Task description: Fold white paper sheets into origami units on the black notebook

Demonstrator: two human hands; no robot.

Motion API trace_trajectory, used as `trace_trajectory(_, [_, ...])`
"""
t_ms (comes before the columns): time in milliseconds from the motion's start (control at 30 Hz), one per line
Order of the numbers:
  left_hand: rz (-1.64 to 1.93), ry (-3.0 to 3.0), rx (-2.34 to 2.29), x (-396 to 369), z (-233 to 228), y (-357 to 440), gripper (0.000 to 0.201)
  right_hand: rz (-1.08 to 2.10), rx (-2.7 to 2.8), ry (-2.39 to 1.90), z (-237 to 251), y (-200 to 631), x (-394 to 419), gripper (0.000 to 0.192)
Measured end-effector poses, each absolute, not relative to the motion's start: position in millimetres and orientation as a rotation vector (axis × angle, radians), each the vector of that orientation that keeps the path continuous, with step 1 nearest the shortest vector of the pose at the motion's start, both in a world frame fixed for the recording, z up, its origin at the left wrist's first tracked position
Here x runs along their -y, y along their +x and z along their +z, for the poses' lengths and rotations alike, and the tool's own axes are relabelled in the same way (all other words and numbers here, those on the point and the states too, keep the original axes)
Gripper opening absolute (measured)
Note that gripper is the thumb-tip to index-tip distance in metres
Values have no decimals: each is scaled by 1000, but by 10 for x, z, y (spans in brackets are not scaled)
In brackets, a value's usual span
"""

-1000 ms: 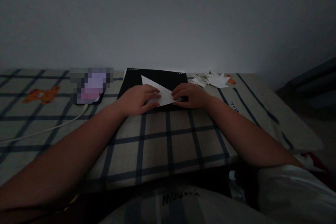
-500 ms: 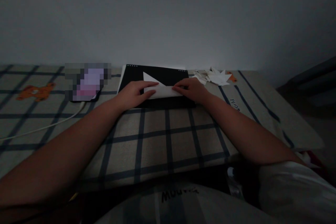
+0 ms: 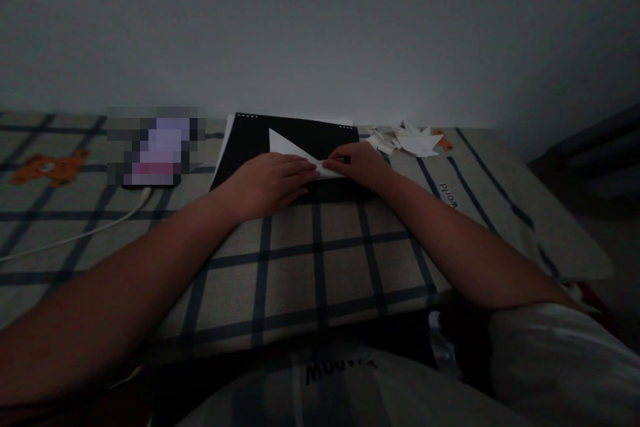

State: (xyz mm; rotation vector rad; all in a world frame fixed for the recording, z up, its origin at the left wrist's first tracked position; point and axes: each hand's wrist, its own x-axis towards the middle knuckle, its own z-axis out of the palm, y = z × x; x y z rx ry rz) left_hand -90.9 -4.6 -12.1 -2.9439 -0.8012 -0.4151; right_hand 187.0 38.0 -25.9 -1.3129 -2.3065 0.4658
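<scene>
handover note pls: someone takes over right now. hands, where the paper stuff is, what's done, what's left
Left hand: flat on the white folded paper, pressing it onto the black pad.
Right hand: fingertips pinch the paper's right end.
Paper: a pointed triangular flap shows above the hands; the rest is hidden under them.
Done: a pile of white paper pieces lies right of the pad, on the checked cloth.
Left: this fold looks unfinished, judging by both hands on it.
Also: a phone on a white cable, left of the pad.
</scene>
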Motion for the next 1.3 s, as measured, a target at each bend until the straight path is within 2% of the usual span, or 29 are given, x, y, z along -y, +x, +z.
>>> trace_trajectory(200, [-175, -2965, 920, 106, -118, -850, 56, 528, 2246, -1233, -238, 1909, -383, 24])
trace_trajectory(600, [-344, -2916, 821, 64, -103, -907, 50, 958, 2190, -1189, -78, 1978, -297, 19])
trace_trajectory(767, [-399, -2967, 754, 27, -153, -941, 49, 1172, 2194, -1176, -23, 1980, -224, 28])
trace_trajectory(1000, [-466, -3008, 826, 19, -183, -941, 47, 1211, 2225, -1130, -22, 1982, -178, 40])
trace_trajectory(1200, [-602, -2970, 826, -17, -133, -953, 40, 1405, 2287, -913, 19, 1925, -90, 30])
trace_trajectory(1300, [-559, -2929, 885, -10, -137, -954, 43, 1330, 2329, -871, 19, 1903, -74, 25])
